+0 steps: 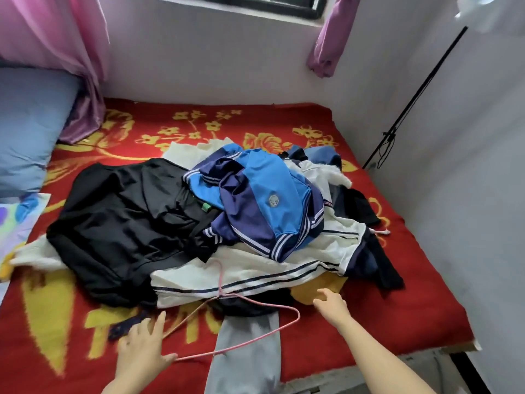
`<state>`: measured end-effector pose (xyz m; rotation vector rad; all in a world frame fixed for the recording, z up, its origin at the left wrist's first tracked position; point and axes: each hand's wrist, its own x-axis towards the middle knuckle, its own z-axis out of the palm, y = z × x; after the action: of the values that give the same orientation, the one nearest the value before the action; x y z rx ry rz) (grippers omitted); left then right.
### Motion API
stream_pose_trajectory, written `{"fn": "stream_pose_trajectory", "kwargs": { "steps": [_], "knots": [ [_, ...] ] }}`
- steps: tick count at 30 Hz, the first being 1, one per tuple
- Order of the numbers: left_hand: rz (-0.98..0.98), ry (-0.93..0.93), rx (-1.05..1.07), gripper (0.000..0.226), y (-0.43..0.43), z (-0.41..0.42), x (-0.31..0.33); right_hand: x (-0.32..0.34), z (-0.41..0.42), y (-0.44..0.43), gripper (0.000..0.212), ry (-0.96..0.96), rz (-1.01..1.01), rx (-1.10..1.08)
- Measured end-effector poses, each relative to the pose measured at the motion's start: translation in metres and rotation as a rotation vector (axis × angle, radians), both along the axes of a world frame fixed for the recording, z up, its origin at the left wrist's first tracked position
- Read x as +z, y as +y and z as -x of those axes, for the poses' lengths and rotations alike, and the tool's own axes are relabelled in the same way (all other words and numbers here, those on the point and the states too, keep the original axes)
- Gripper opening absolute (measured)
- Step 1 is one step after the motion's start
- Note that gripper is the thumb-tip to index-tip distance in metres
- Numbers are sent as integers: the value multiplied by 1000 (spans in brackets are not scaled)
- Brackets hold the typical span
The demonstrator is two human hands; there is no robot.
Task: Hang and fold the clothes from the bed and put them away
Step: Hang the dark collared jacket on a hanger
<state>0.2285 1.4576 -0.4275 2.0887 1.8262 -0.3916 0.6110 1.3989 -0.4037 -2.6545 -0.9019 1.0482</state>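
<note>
Across the centre of the frame, the bed (pixel 412 294) carries a red cover with a yellow flower pattern. The pile of clothes (pixel 335 248) lies on the middle of it, unfolded.

1. The black garment (pixel 119 228) forms the pile's left part.
2. The blue jacket (pixel 264 194) lies crumpled on top, right of centre.
3. The white striped garment (pixel 241 277) lies along the pile's lower edge.
4. The grey garment (pixel 247 351) hangs over the bed's lower edge; its end is cut off by the frame.
5. The yellow garment (pixel 309 292) shows only one corner (the rest is buried under the pile).

The pink hanger (pixel 220 280) lies flat, hook on the white striped garment, frame across the grey garment.

The left hand (pixel 142 348), at lower left, lies palm down with fingers straight and spread. The hanger's left corner passes between forefinger and thumb; the thumb tip touches the wire.

The right hand (pixel 332 307), at lower right, has relaxed, uncurled fingers at the yellow garment's edge and holds nothing. Motion blur hides whether it touches the cloth.
</note>
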Motion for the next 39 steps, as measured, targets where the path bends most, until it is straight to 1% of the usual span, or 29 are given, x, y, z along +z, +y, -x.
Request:
{"fn": "stream_pose_trajectory", "kwargs": {
  "steps": [3,5,10,13,15,17,18,19,20,22,24,25,27,30,33,36,39],
  "knots": [
    [-10,-20,-4,79,26,-52,-3,-16,-47,26,44,30,-8,-76],
    [6,-36,-11,68,45,-83,-7,-31,-80,42,44,52,-24,-177],
    [49,-69,-36,61,79,-134,-12,-60,-131,69,41,109,-153,-532],
    [93,-80,-59,58,98,-156,-22,-77,-160,81,35,157,-181,-664],
    [126,-81,-78,55,108,-164,-27,-87,-176,89,44,195,-180,-712],
    [139,-76,-87,54,117,-167,-30,-94,-188,94,62,249,-168,-748],
    [147,-74,-78,54,120,-168,-31,-100,-193,95,65,267,-165,-761],
    [156,-72,-66,54,123,-169,-31,-105,-198,97,61,267,-157,-776],
    [165,-75,-50,54,124,-170,-32,-109,-200,97,49,257,-152,-787],
    [178,-85,-31,53,124,-171,-31,-115,-202,96,14,217,-156,-812],
    [183,-87,-31,50,122,-172,-31,-119,-202,94,33,220,-190,-854],
    [183,-91,-32,49,121,-172,-29,-115,-201,94,37,226,-208,-855],
    [192,-109,-29,46,121,-172,-25,-104,-202,95,39,213,-239,-840],
    [200,-143,-37,46,122,-173,-17,-66,-211,108,43,91,-415,-773],
    [158,-193,-52,45,124,-179,-3,-3,-213,131,41,-41,-597,-657],
    [108,-256,-70,42,126,-184,15,68,-207,155,29,-120,-789,-550],
    [19,-323,-119,47,133,-189,47,155,-193,170,22,-241,-979,-425]
  ]
}}
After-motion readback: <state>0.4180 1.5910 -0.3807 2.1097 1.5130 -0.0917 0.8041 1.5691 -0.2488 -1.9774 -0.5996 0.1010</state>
